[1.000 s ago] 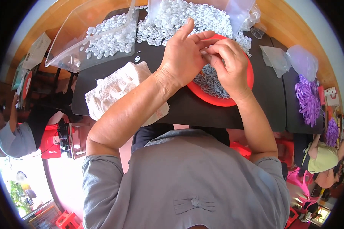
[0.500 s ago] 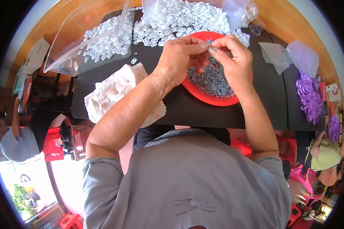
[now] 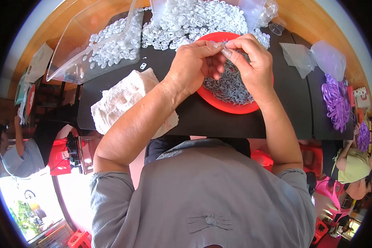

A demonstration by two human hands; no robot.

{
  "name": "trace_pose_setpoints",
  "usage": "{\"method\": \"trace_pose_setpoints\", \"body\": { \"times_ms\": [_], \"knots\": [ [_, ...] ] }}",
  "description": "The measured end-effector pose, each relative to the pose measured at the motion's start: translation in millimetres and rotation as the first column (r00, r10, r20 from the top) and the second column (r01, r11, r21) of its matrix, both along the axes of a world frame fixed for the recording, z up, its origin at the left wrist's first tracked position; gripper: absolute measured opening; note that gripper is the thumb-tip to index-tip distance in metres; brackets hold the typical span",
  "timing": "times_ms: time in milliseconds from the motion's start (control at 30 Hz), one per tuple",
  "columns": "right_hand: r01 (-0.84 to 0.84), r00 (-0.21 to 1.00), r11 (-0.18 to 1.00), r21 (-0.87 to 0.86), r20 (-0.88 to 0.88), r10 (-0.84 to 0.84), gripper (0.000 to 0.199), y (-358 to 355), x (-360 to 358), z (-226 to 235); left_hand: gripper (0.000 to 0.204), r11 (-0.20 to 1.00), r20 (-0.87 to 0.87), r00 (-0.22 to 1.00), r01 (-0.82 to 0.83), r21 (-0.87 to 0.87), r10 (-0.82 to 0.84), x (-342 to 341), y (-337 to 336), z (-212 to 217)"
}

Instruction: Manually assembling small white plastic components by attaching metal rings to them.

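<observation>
My left hand (image 3: 196,60) and my right hand (image 3: 253,60) meet fingertip to fingertip over the far part of a red bowl (image 3: 225,107). Thumb and forefinger of each are pinched together on something small, too tiny and covered to make out. The left hand's other fingers curl loosely beneath. Inside the bowl is a heap of small grey screw-like pieces (image 3: 231,84). Just beyond the hands spreads a pile of small white oval plastic pieces with holes (image 3: 194,18).
A crumpled whitish cloth (image 3: 122,97) lies under my left forearm. At the far left, a clear plastic bin (image 3: 66,68) holds more white pieces. Clear plastic bags (image 3: 295,58) and a purple ribbon bundle (image 3: 335,103) lie on the right. Other people sit at both sides.
My hands stay over the bowl, still pinching; the fingertips have shifted slightly upward. The person at the left edge has moved a little.
</observation>
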State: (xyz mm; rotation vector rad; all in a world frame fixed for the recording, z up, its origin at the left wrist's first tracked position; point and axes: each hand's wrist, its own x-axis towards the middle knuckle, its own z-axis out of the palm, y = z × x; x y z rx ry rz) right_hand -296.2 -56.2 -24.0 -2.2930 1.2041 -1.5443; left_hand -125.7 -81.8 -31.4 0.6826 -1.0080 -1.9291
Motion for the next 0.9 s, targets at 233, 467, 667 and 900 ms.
{"method": "trace_pose_setpoints", "body": {
  "times_ms": [233,467,667,900],
  "knots": [
    [0.081,0.947,0.926,-0.369,-0.261,-0.187,0.011,2,8,2,0.023,0.98,-0.314,0.944,-0.034,0.195,0.095,0,-6,-4],
    [0.081,0.88,0.896,-0.436,-0.391,-0.269,0.018,-8,14,-13,0.024,0.965,-0.47,0.881,0.079,0.25,0.05,2,-12,-19],
    [0.05,0.934,0.932,-0.359,-0.315,-0.172,0.019,-11,12,-14,0.022,0.958,-0.494,0.868,0.106,0.265,0.04,3,-12,-17],
    [0.073,0.914,0.96,-0.271,-0.366,-0.173,0.022,0,18,-7,0.026,0.957,-0.482,0.871,0.054,0.286,0.096,4,-9,-14]
  ]
}}
